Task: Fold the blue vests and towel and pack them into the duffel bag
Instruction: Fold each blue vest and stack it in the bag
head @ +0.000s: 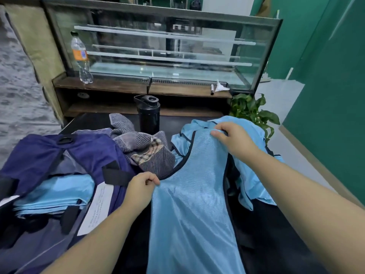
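A light blue vest (189, 204) with dark trim lies lengthwise down the middle of the dark table. My left hand (141, 186) pinches its left edge at the armhole. My right hand (233, 139) grips its far shoulder end. More light blue vest fabric (250, 178) lies bunched underneath and to the right. A grey striped towel (146, 147) sits crumpled behind the vest. The navy duffel bag (83, 153) stands open at the left, with a folded light blue vest (55, 194) inside it.
A black flask (149, 113) stands at the table's far edge behind the towel. Beyond it is a wooden counter with a glass display case (162, 46) and a plastic bottle (81, 56). A potted plant (254, 111) is at the far right by the green wall.
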The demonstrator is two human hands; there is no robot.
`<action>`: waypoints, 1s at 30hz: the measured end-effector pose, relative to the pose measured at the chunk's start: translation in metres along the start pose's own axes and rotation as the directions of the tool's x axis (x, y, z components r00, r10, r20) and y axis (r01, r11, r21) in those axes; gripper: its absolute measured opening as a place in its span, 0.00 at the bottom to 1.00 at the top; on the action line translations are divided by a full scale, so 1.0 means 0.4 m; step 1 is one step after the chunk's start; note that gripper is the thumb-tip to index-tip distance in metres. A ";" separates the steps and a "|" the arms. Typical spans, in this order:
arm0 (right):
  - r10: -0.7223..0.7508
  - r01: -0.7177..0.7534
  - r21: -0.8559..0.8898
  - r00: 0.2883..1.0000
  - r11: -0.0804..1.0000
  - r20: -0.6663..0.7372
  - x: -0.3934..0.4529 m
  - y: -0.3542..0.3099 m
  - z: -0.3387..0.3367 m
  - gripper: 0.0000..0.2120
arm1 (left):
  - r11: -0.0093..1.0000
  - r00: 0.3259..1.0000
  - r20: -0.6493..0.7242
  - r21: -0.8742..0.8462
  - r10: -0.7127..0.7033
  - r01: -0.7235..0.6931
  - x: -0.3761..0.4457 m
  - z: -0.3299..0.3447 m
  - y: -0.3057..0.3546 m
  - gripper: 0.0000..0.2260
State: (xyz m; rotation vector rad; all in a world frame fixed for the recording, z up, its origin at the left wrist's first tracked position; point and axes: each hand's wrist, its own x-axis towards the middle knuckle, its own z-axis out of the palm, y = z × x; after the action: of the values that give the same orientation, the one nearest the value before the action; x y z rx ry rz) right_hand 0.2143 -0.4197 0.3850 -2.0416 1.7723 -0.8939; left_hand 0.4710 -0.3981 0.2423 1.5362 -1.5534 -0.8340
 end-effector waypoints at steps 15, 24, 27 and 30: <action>-0.267 0.322 -0.053 0.856 0.945 0.442 -0.311 -0.003 0.073 0.19 | 0.931 0.984 0.024 -0.322 -0.174 0.172 -0.020 0.016 -0.037 0.12; -0.182 0.376 -0.205 0.770 0.904 0.612 -0.374 0.048 0.148 0.24 | 0.895 0.978 0.074 -0.395 -0.196 0.209 -0.021 0.015 -0.045 0.11; -0.108 0.185 -0.224 0.942 0.957 0.319 -0.323 0.074 0.143 0.23 | 0.884 0.977 0.074 -0.416 -0.201 0.214 -0.019 0.015 -0.045 0.10; 0.122 -0.088 -0.202 0.979 0.975 0.166 -0.260 0.111 0.143 0.18 | 0.855 0.973 0.086 -0.465 -0.215 0.230 -0.015 0.014 -0.049 0.11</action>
State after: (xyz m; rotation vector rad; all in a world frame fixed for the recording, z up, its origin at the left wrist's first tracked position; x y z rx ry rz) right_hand 0.2100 -0.3381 0.2883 -2.0464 1.9113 -0.5084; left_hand 0.4753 -0.3936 0.2219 1.3505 -1.0880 -1.2695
